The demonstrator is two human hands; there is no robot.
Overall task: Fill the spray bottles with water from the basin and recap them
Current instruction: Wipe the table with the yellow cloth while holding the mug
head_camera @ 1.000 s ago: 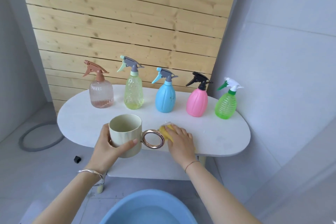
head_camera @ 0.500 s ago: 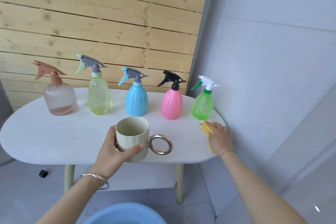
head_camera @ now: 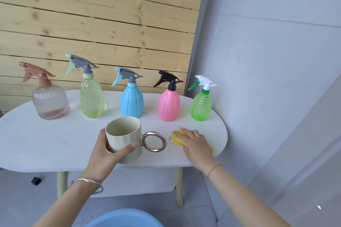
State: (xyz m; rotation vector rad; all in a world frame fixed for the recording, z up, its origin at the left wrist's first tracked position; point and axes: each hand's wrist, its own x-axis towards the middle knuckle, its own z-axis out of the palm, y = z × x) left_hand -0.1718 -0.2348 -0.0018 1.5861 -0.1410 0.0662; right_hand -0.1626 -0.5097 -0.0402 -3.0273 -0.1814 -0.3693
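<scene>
Several capped spray bottles stand in a row at the back of the white oval table (head_camera: 46, 142): a clear one with a brown head (head_camera: 48, 101), a yellow-green one (head_camera: 92, 97), a blue one (head_camera: 132, 100), a pink one (head_camera: 168, 104) and a green one (head_camera: 201, 106). My left hand (head_camera: 105, 155) grips a pale green mug (head_camera: 123, 138) with a round gold handle, held above the table's front edge. My right hand (head_camera: 193, 143) presses flat on a yellow cloth (head_camera: 176, 138) on the table in front of the pink bottle. The blue basin's rim (head_camera: 123, 219) shows at the bottom edge.
A wooden slat wall rises behind the table and a grey wall (head_camera: 276, 79) stands close on the right. A small black object (head_camera: 36, 180) lies on the grey floor under the table's left side.
My right hand slid the yellow cloth across the table, out to the right end by the green bottle, then back left. My left hand kept holding the mug.
</scene>
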